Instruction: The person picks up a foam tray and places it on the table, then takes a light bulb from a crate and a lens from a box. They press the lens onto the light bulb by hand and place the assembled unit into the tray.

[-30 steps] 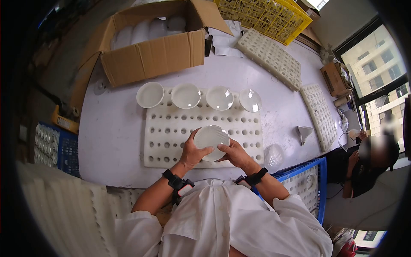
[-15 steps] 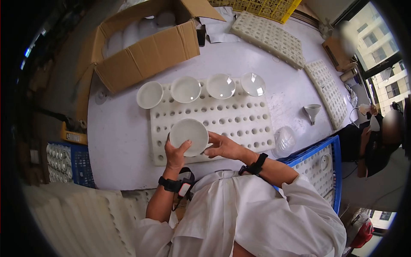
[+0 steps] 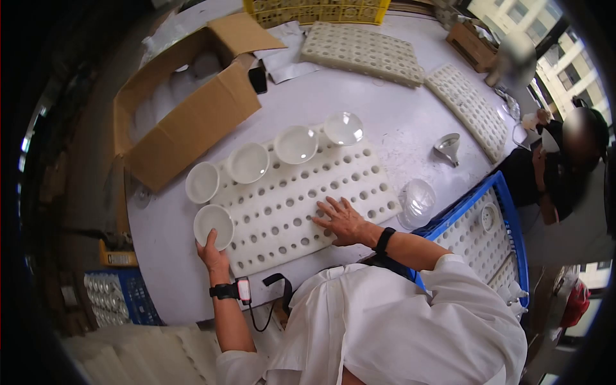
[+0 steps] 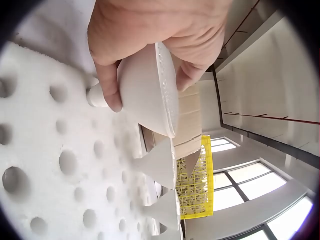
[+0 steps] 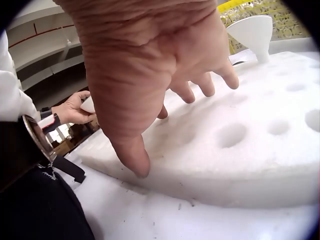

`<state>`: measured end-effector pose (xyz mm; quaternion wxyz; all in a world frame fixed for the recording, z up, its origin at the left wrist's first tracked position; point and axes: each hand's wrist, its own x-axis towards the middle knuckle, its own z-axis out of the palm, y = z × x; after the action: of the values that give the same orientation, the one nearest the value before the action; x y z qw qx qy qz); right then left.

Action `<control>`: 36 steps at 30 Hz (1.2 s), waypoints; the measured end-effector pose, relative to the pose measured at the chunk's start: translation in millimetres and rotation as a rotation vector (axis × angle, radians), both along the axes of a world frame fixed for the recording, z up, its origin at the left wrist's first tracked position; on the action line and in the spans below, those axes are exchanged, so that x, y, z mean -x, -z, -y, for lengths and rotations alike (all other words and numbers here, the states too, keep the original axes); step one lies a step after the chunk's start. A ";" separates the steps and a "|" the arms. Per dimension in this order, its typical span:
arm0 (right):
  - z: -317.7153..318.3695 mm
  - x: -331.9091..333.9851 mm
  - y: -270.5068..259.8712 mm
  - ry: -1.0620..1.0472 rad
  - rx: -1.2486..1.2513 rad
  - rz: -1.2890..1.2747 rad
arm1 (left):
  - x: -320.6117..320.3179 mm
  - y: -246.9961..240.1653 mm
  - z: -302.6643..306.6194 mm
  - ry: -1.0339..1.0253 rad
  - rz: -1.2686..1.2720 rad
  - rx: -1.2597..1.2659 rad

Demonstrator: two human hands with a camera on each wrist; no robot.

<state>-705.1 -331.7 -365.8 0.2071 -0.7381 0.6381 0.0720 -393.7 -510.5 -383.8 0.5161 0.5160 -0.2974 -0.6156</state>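
My left hand (image 3: 213, 256) grips a white cone-shaped lamp housing (image 3: 213, 226) at the near left corner of a white foam board (image 3: 273, 251). Its thumb lies over the rim; in the left wrist view its fingers curl round the outer wall and the narrow neck points at the board. My right hand (image 3: 343, 221) rests on the board near its front edge, fingers spread, holding nothing. Along the far edge several similar lamp housings (image 3: 248, 163) stand in a row, wide side up. Rows of round holes cover the board.
An open cardboard box (image 3: 192, 122) stands behind to the left. A loose lamp housing (image 3: 448, 149) and a clear plastic piece (image 3: 417, 200) lie to the right, near a blue crate (image 3: 520, 256). More foam boards (image 3: 362, 54) lie at the back. Another person (image 3: 552, 173) sits at the right.
The lamp housing went from between both hands to the board's left corner in my left hand. My right hand let go of it and came down on the board, which now looks turned.
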 end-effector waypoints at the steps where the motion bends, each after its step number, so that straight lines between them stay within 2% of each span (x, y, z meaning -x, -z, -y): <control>1: 0.0 3.0 2.2 0.023 0.015 -0.001 | 2.4 1.7 0.5 0.003 -0.021 -0.017; 4: -4.8 12.7 19.0 0.077 0.148 0.002 | -0.7 16.5 5.6 0.007 0.016 -0.044; 5: -6.4 17.7 21.6 0.090 0.156 0.017 | 5.4 8.1 -1.0 -0.005 0.031 -0.045; 8: -14.3 33.4 -4.9 0.197 0.157 0.057 | 12.0 0.3 -8.2 0.017 0.044 -0.045; 10: -18.4 52.2 -12.1 0.411 0.243 0.404 | 10.9 -1.3 -12.5 0.044 0.065 -0.056; 11: -24.8 67.5 -17.6 0.457 0.441 0.423 | 9.1 -0.1 -15.0 0.054 0.065 -0.054; 13: -38.6 109.7 -48.7 0.671 0.655 0.546 | 4.1 -2.8 -24.3 0.051 0.025 -0.120; 14: -45.5 138.9 -48.7 0.795 0.833 0.584 | -12.4 13.5 -22.5 0.107 0.029 -0.141; 17: -79.7 244.2 -36.9 1.094 1.186 0.372 | -29.0 18.6 -46.9 0.074 -0.074 -0.214; 18: -97.0 278.4 -26.9 1.220 1.189 0.244 | -27.0 18.3 -53.6 0.064 -0.064 -0.211; 19: -115.3 317.7 1.2 1.400 1.176 0.241 | -26.6 19.7 -62.0 0.070 0.048 -0.219; 20: -134.7 337.8 11.8 1.432 1.168 -0.007 | -31.9 21.9 -73.1 0.054 0.161 -0.227; 21: -151.2 360.8 26.7 1.453 1.061 -0.055 | -32.2 22.1 -79.9 0.045 0.160 -0.231; 22: -166.3 382.0 40.8 1.616 0.790 0.110 | -33.4 24.0 -83.1 0.020 0.167 -0.235; 24: -189.1 418.2 90.0 1.543 0.700 0.125 | -25.3 11.3 -92.2 0.079 0.141 -0.203; 25: -197.1 431.9 108.1 1.504 0.638 0.202 | -16.0 2.9 -96.6 0.083 0.233 -0.193; 26: -182.3 400.3 67.1 1.595 0.496 0.390 | -7.0 -6.7 -98.1 0.085 0.274 -0.193; 27: -177.4 395.2 59.4 1.523 0.406 0.323 | -0.3 -10.8 -97.6 0.102 0.308 -0.194; 28: -188.9 422.6 102.9 1.380 0.509 0.067 | 5.8 -12.3 -97.1 0.106 0.341 -0.187; 30: -182.2 411.5 99.2 1.385 0.460 0.053 | 15.7 -15.2 -98.6 0.104 0.377 -0.183; 32: -174.6 400.3 99.9 1.415 0.412 0.084 | 26.7 -16.9 -100.1 0.190 0.377 -0.151; 34: -168.5 402.6 116.1 1.345 0.334 -0.123 | 40.9 -20.6 -101.9 0.225 0.377 -0.161; 35: -168.0 404.3 119.4 1.339 0.336 -0.125 | 46.5 -21.7 -104.1 0.268 0.381 -0.172; 36: -165.3 400.6 118.5 1.448 0.318 0.186 | 50.8 -20.9 -104.8 0.290 0.395 -0.175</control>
<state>-1105.7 -166.4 -484.3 0.1467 -0.1573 0.9471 -0.2381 -444.5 -405.7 -362.9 0.3077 0.6207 -0.4090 -0.5939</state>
